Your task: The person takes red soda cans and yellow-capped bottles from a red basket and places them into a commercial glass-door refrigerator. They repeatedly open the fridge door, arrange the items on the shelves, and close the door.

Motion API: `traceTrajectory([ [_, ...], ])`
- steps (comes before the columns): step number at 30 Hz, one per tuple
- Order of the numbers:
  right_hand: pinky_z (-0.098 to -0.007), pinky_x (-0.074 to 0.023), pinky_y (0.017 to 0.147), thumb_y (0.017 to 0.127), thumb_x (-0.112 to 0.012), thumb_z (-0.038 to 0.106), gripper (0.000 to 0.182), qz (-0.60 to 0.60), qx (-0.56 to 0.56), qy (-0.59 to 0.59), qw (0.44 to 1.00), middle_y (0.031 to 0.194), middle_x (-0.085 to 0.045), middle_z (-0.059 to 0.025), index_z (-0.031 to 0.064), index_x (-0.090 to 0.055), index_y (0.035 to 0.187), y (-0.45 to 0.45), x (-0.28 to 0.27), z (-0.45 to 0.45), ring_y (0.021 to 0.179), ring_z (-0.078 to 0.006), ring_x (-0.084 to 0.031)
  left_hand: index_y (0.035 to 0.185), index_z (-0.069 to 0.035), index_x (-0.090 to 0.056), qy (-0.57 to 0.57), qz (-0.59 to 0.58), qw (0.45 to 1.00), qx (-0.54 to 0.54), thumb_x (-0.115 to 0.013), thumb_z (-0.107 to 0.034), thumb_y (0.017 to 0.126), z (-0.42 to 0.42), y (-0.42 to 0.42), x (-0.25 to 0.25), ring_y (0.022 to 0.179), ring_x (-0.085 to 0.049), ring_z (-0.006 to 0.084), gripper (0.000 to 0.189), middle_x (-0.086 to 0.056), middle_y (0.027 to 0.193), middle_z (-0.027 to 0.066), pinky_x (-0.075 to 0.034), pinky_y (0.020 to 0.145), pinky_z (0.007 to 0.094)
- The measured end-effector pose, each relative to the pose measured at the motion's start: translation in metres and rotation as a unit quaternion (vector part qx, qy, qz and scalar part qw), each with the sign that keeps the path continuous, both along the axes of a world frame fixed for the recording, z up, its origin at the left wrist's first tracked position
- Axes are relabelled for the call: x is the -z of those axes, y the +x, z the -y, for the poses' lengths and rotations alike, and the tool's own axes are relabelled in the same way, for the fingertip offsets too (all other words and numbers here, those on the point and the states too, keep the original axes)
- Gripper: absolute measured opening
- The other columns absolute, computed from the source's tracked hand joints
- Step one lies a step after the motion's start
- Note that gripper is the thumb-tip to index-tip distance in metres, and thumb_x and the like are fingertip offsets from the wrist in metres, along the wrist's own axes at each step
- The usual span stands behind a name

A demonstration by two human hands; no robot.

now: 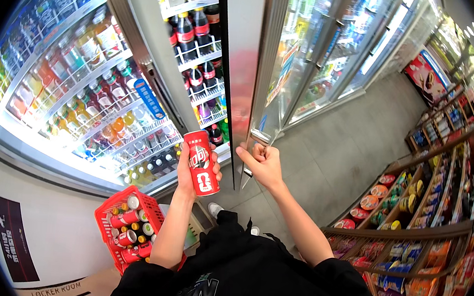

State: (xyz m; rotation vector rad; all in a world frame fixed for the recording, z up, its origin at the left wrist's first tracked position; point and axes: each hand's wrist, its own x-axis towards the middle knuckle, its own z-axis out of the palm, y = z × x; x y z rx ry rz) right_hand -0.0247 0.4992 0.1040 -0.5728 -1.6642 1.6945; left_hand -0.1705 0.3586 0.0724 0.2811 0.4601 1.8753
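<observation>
My left hand (185,176) is wrapped around a red soft-drink can (202,164), held upright before the cooler with its printed side towards me. To the right, the fingers of my right hand (267,164) curl around the metal handle (260,137) of a glass cooler door (242,67). That door stands ajar and is seen nearly edge-on. Behind the can, wire shelves hold dark cola bottles (196,77) with red labels. A red plastic shopping basket (103,226) stands below my left forearm, filled with cans and yellow-capped bottles; the forearm covers part of it.
Another lit drinks cooler (84,90) lies to the left, full of bottles. More glass cooler doors (320,57) continue ahead along the grey tiled floor (332,140). Snack shelves (400,232) with packets and cup noodles line the right side. A cardboard box (90,290) sits at lower left.
</observation>
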Motion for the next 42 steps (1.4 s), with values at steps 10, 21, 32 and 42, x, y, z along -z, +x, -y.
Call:
traceTrajectory([
  [10, -0.0251, -0.0395, 0.062, 0.065, -0.092, 0.029, 0.060, 0.051, 0.238, 0.101, 0.965, 0.075, -0.041, 0.0028, 0.0075, -0.043, 0.093, 0.135, 0.004, -0.015, 0.067, -0.0085, -0.040, 0.117, -0.001, -0.051, 0.011, -0.003, 0.990, 0.137, -0.036, -0.065, 0.097, -0.059, 0.060, -0.005, 0.068, -0.063, 0.0236, 0.068, -0.062, 0.090, 0.0117, -0.054, 0.058, 0.0408],
  [21, -0.0393, -0.0383, 0.103, 0.072, -0.082, 0.021, 0.093, 0.031, 0.539, 0.266, 0.798, 0.129, -0.045, -0.0181, -0.0039, -0.025, 0.141, 0.209, 0.040, -0.057, 0.119, -0.0287, -0.049, 0.117, -0.001, -0.053, -0.012, -0.001, 0.962, 0.273, -0.036, -0.066, 0.096, -0.173, 0.051, 0.011, 0.067, -0.063, 0.0224, 0.070, -0.062, 0.088, 0.0106, -0.054, 0.058, 0.0405],
  [32, -0.0490, -0.0178, 0.117, 0.087, -0.066, 0.004, 0.064, 0.306, 0.679, 0.459, 0.485, 0.151, -0.028, -0.0241, -0.0029, -0.033, 0.141, 0.146, -0.038, -0.085, 0.144, -0.0390, -0.022, 0.118, 0.000, -0.051, -0.061, -0.013, 0.923, 0.381, -0.036, -0.064, 0.097, -0.272, -0.021, 0.033, 0.068, -0.063, 0.0228, 0.069, -0.062, 0.089, 0.0110, -0.055, 0.058, 0.0403],
  [42, -0.0535, 0.0044, 0.118, 0.099, -0.054, 0.036, 0.082, 0.444, 0.685, 0.358, 0.453, 0.160, 0.001, -0.0269, -0.0011, -0.007, 0.155, 0.145, -0.010, -0.181, 0.149, -0.0426, 0.005, 0.117, 0.001, -0.052, -0.058, -0.043, 0.903, 0.424, -0.035, -0.061, 0.099, -0.340, -0.043, 0.032, 0.067, -0.065, 0.0226, 0.066, -0.064, 0.088, 0.0125, -0.056, 0.057, 0.0392],
])
